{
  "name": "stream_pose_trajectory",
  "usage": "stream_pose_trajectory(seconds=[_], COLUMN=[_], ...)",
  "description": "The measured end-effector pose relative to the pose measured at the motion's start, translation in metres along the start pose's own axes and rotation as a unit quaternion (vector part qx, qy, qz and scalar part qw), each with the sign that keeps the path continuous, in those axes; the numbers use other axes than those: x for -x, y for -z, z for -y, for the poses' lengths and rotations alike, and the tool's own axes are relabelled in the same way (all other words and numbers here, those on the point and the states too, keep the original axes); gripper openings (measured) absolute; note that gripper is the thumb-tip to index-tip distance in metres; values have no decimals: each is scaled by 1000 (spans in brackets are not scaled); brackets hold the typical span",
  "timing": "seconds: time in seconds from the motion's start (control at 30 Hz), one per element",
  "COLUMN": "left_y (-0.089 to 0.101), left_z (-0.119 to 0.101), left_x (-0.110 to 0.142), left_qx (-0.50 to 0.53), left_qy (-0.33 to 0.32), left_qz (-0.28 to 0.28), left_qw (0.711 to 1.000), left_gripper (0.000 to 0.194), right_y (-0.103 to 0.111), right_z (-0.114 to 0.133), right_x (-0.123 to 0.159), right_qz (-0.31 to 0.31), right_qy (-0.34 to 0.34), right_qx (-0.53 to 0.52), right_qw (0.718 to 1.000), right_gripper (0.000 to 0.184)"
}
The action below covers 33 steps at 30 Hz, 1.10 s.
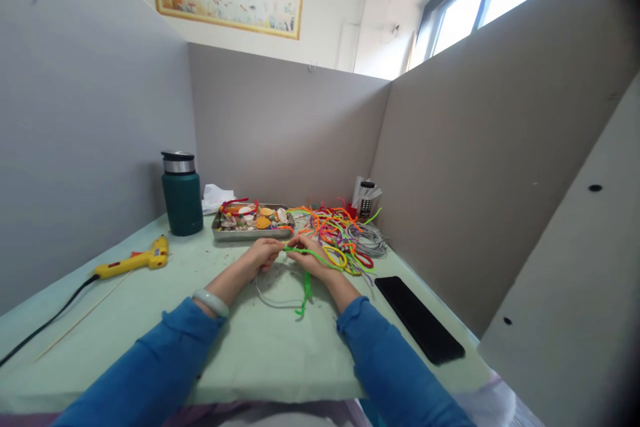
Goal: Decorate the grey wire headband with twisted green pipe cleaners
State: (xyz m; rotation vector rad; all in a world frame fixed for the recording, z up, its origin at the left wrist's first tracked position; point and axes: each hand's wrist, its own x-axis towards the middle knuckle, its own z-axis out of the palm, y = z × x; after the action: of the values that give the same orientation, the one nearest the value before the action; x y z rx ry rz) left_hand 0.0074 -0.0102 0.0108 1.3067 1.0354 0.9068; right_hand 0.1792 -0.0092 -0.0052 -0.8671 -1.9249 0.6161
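Both hands meet over the middle of the table. My left hand [264,257] is closed, its fingertips pinching a bright green pipe cleaner [320,255]. From the other side, my right hand [309,253] also grips this pipe cleaner, and one length of it runs over the back of that hand. Below the hands hangs a loop of thin grey cord [277,305], with a twisted green piece [307,290] on its right side. Where the cord and the green pieces join is partly hidden by the fingers.
A metal tray [235,236] of shells and small pieces lies beyond the hands, beside a tangle of coloured pipe cleaners [333,230]. At left are a yellow glue gun [133,263], a thin stick [83,317] and a green bottle [183,203]. A black phone [419,319] lies at right.
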Motion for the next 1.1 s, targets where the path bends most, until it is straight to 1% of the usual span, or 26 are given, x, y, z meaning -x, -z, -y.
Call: stream_pose_trajectory(seconds=[0.07, 0.2, 0.27, 0.4, 0.53, 0.57, 0.63, 0.73, 0.77, 0.83, 0.97, 1.1], left_y=[0, -3, -3, -3, -6, -6, -8, -8, -8, -7, -8, -9], left_z=[1, 1, 0, 1, 3, 3, 4, 4, 5, 6, 8, 8], left_x=[0, 1, 2, 3, 3, 3, 4, 5, 5, 4, 3, 4], left_qx=[-3, -13, -17, -29, -58, -65, -77, -86, -87, -96, -133, -143], left_qy=[2, -8, -10, -11, -17, -19, -26, -34, -37, -41, -45, -43], left_qz=[9, -9, -18, -16, -12, -10, -3, 5, 8, 12, 2, 11], left_qw=[1000, 1000, 1000, 999, 998, 998, 997, 996, 996, 994, 990, 989], left_gripper=[36, 39, 41, 43, 45, 46, 47, 46, 45, 43, 39, 37], right_y=[-1, 0, 2, 3, -1, -3, -6, -7, -7, -7, -8, -10], right_z=[0, 1, 3, 5, 1, -1, -5, -5, -4, -1, 2, -3], right_x=[0, 1, 2, 1, -3, -4, -6, -7, -7, -6, -5, -5], right_qz=[6, -31, -40, -24, -6, -1, -10, -31, -49, -63, -61, -60], right_qy=[18, 64, 87, 138, 184, 192, 197, 163, 139, 84, -5, -54], right_qx=[15, 77, 98, 120, 153, 164, 177, 143, 126, 111, 89, 59], right_qw=[1000, 994, 991, 983, 971, 968, 964, 976, 981, 988, 994, 995], right_gripper=[13, 11, 10, 6, 7, 7, 7, 6, 7, 10, 14, 14])
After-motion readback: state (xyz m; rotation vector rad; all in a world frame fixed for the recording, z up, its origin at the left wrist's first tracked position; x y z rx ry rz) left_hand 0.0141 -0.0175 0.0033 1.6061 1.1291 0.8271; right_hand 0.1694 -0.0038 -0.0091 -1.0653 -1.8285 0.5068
